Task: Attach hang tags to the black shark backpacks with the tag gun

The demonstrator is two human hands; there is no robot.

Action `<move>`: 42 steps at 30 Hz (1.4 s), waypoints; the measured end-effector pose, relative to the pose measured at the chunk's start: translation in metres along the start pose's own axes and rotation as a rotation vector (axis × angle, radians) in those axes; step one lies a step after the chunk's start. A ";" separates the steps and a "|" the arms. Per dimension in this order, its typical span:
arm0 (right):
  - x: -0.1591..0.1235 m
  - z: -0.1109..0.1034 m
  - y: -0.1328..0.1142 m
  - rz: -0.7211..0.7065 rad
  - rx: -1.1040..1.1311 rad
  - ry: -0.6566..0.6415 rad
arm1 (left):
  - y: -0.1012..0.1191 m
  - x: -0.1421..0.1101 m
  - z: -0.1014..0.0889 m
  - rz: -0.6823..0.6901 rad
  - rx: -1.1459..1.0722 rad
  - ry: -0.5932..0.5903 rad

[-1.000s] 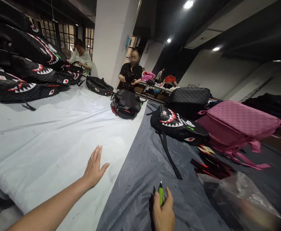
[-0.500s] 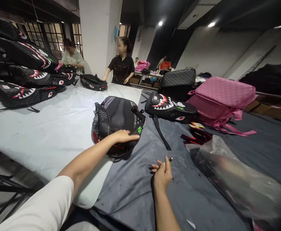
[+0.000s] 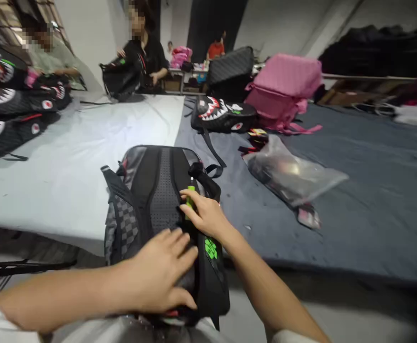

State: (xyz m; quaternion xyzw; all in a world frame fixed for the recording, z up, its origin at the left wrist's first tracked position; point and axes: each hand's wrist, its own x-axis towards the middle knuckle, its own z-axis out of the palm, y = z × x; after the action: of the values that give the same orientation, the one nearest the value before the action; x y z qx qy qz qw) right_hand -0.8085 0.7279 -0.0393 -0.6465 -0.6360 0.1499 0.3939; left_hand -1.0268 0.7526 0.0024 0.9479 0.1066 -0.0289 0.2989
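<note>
A black backpack with a checkered strap lies back panel up at the near table edge, right in front of me. A bright green patch shows on its right side strap. My left hand rests on the lower back panel, fingers spread and holding nothing. Just above it and to the right, my right hand is closed around a slim lime-green tool with a small pale tip. The tool points away from me over the panel, beside the black shoulder strap; its exact kind is unclear.
Black shark-face backpacks are stacked at left; another lies ahead by a pink backpack. A clear plastic bag is on the grey cloth. Across the table, a person in black handles a black bag.
The backpack has come closer to me, to the table's near edge. My right hand has moved from the grey cloth onto it with the tool. The person in black has raised a bag.
</note>
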 end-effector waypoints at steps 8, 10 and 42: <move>-0.090 0.007 0.013 0.264 -0.331 0.381 | -0.070 -0.038 0.152 0.121 0.334 -0.118; -0.109 0.017 0.013 0.276 -0.256 0.542 | -0.058 -0.040 0.154 0.194 0.346 -0.065; -0.095 0.047 -0.001 0.370 0.081 0.381 | -0.116 0.036 -0.079 0.167 0.667 0.430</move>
State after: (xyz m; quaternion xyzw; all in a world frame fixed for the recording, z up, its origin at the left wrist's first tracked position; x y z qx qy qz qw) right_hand -0.8556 0.6531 -0.0980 -0.7520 -0.4146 0.1204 0.4980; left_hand -1.0176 0.8968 -0.0019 0.9826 0.0742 0.1615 -0.0531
